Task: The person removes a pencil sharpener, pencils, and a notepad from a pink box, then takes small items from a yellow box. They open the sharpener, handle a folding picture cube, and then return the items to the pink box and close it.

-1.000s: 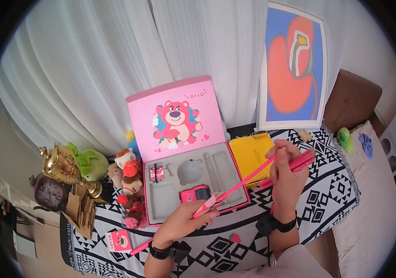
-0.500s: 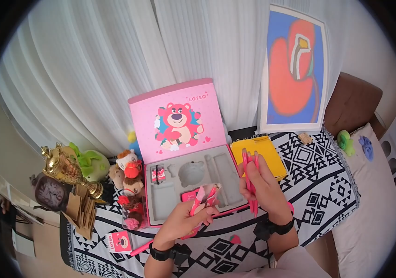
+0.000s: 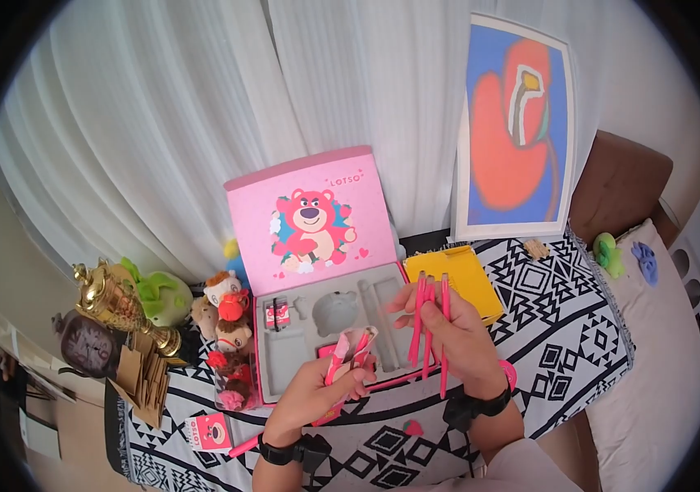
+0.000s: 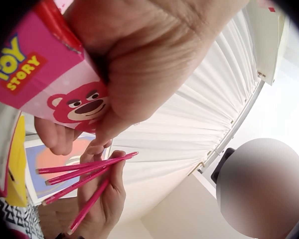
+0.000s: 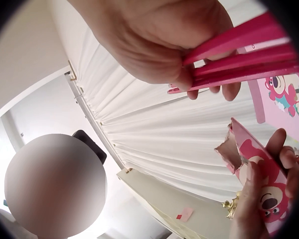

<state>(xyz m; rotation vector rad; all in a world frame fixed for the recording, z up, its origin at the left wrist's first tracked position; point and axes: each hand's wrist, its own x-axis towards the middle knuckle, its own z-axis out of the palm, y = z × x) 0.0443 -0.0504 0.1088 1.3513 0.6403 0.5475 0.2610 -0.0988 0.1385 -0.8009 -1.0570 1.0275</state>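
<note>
My left hand (image 3: 309,394) grips a small pink bear-printed pencil box (image 4: 45,94) marked TOY STORY, tilted with its torn end up. Pencil ends show at that opening in the head view. To the right, my right hand (image 3: 461,336) holds several bright pink pencils (image 4: 79,174), fanned apart between thumb and fingers. Both hands are over the front of an open LOTSO gift box (image 3: 256,353) with a grey moulded insert (image 3: 284,361). A small pink bear-printed item (image 3: 278,313) sits in the insert's upper left recess.
Left of the gift box stand plush toys (image 3: 231,328), a gold trophy (image 3: 120,303), a clock (image 3: 84,340) and folded cardboard (image 3: 141,381). A yellow box (image 3: 465,279) lies behind my right hand. A small LOTSO pack (image 3: 212,430) and a pink stick (image 3: 245,445) lie front left on the patterned cloth.
My right hand has come left and down from the upper right with the pencils, after pulling a pencil from the pencil box. The bunched pencils are now spread apart.
</note>
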